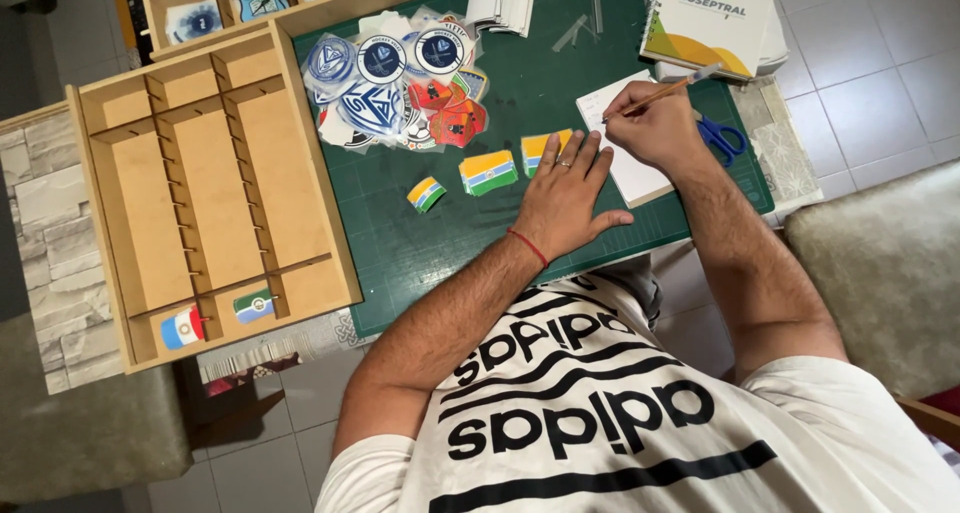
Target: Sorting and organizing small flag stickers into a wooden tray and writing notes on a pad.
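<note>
Right hand (655, 123) upper right of frame, fingers closed round pencil (662, 91), tip on white notepad (628, 143); left hand (565, 195) open, flat on green cutting mat (420, 248), fingertips touching flag sticker stack (543, 148); blue scissors (722, 138) beside right wrist; wooden divider tray (215, 188) at left

Matt wooden tray (300, 188), glossy stickers (400, 78)

Mat (440, 243) green, gridded. Stickers (488, 171) yellow, blue, green striped. Scissors (722, 138) blue. Tray (215, 188) tan. Wristband (528, 246) red.
</note>
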